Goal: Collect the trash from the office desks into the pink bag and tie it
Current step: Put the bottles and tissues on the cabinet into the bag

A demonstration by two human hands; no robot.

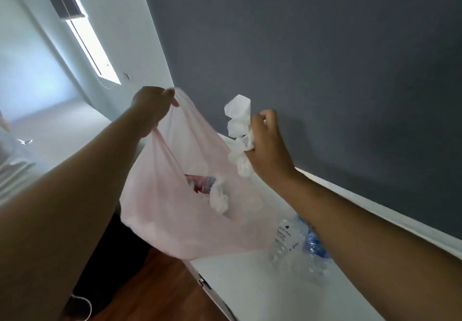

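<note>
Left hand (152, 107) holds translucent pink bag (180, 220) open; right hand (268, 145) grips tissue (237, 120).

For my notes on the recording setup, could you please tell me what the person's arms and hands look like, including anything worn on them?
Both arms are bare along the whole length in view, with no sleeve showing. The left hand and right hand wear no gloves, and no watch, bracelet or ring shows on the sides visible. No markings, straps or cables are attached to either arm.
</note>
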